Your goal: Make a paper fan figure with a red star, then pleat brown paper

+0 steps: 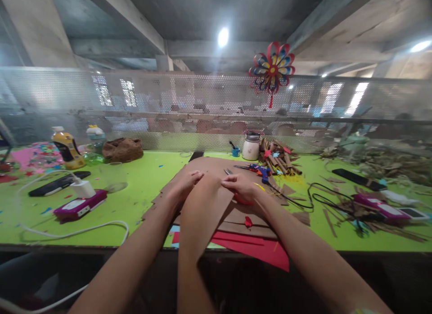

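Note:
A sheet of brown paper [202, 215] bends in a curve between my hands, its lower end hanging past the table's front edge. My left hand [185, 187] is closed on the sheet's far left side, fingers partly behind it. At the sheet's right edge, my right hand [240, 186] is closed with thumb and fingertips together. Scissors [243, 199] lie within this hand: blade tips stick out beyond the fingers and red handles show beneath the palm. Under both hands is a stack of brown sheets [259, 228], with red paper [266, 251] below it.
A blue glue gun [259, 170] with a black cord lies just beyond my right hand. Behind it are a white jar [251, 146] and brown paper rolls [283, 161]. Purple power strips [81, 207] sit at both sides. A plastic cup [114, 177] stands left.

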A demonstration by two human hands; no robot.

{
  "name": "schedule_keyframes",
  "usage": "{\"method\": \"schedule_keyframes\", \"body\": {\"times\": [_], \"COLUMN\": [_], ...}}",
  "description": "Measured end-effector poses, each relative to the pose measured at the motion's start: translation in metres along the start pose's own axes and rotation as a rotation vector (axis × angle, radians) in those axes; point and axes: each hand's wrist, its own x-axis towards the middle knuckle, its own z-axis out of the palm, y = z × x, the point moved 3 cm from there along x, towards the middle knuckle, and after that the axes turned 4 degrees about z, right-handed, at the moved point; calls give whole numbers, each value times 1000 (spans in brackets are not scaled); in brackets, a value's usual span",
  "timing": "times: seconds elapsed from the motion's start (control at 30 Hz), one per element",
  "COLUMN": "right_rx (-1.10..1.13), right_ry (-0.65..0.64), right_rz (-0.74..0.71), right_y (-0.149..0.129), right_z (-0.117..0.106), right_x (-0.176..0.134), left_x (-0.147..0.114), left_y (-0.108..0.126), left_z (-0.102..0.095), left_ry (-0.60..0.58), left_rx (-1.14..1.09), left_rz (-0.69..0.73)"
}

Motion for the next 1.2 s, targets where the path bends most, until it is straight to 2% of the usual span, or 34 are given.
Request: {"method": "schedule_keyframes", "body": {"times": [0.07,0.17,0.3,0.47,0.63,0.87,1.2], "right_rx": [-45,-134,-338,-636,-838,-1007,-1123], "right_ry": [-23,-16,11,53,98,122,4], "right_rz": [33,44,0,-108,-184,-268,-329], "right_y": [2,2,0,-11,-9,3,6], "right_z": [0,-3,-3,3,4,0,-2], "right_x": [-1,0,0,-2,-2,4,2], "left_x": [0,0,0,2,2,4,5], "left_y": [0,2,5,-3,-8,-5,-14], "left_z": [-9,-8,8,19,19,23,22], "left_ry": [75,87,16,-127,-127,-170,-215], "left_rx": [27,96,201,368,513,644,755], "left_rz": [-3,-4,40,102,109,174,281]}}
